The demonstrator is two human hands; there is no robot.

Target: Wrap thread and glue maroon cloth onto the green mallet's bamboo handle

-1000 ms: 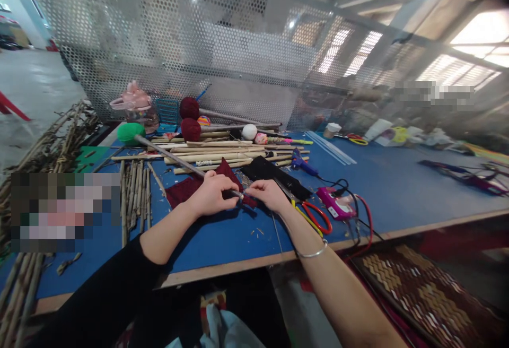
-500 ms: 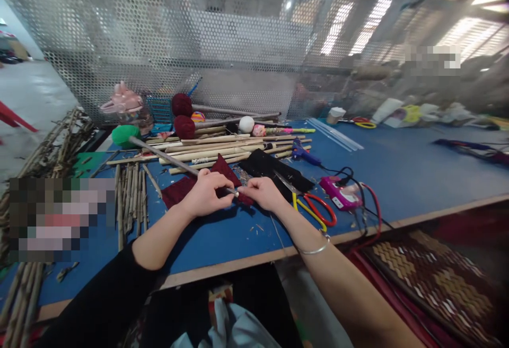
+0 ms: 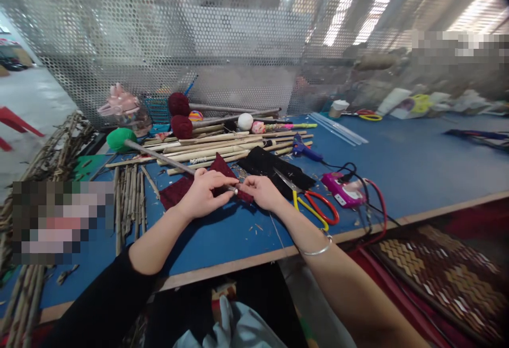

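Observation:
A grey stick (image 3: 161, 155) with a green ball (image 3: 121, 139) at its far end slants across the blue table. My left hand (image 3: 207, 191) lies over the near part of the stick, gripping it between thumb and fingers. The stick's pale tip pokes out just past the thumb. My right hand (image 3: 260, 191) is closed, its fingertips pinching dark red cloth (image 3: 223, 167) beside that tip. More of this cloth spreads under and behind my left hand. Black fabric (image 3: 274, 165) and scissors (image 3: 314, 206) with red and yellow handles lie to the right of my right hand.
Behind my hands lie several pale sticks (image 3: 214, 151), with dark red balls (image 3: 178, 105) and a white ball (image 3: 245, 121). A blue glue gun (image 3: 305, 149) and a magenta corded box (image 3: 344, 190) stand rightward. Short twigs (image 3: 130, 197) lie left. A perforated metal screen (image 3: 238, 35) rises behind.
The fingers of my left hand have stretched slightly forward along the stick. My right hand keeps its pinch on the cloth. The view has shifted a little.

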